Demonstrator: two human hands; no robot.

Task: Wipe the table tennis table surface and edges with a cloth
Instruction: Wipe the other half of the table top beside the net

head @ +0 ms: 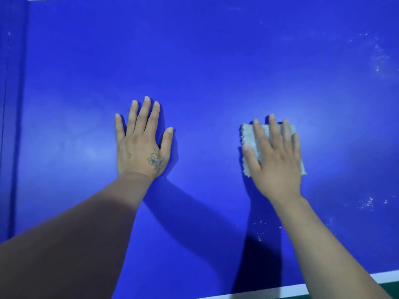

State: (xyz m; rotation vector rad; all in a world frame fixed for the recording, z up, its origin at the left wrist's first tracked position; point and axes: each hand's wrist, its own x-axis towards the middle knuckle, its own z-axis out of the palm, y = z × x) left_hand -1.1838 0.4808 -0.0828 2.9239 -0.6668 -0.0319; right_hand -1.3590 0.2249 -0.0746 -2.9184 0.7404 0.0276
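Observation:
The blue table tennis table [216, 61] fills the view. A small folded whitish cloth [250, 137] lies flat on it right of centre. My right hand [274, 156] presses down on the cloth with straight, spread fingers and covers most of it. My left hand [142, 143] rests flat on the bare blue surface at centre left, fingers straight and spread, a flower tattoo near the thumb. Both forearms reach in from the bottom.
A white edge line [280, 290] runs along the near edge at bottom right, with green floor [388, 285] beyond it. White specks of dust [259, 231] lie near my right forearm and at the right [380, 59]. A darker blue strip [13, 126] runs down the left side.

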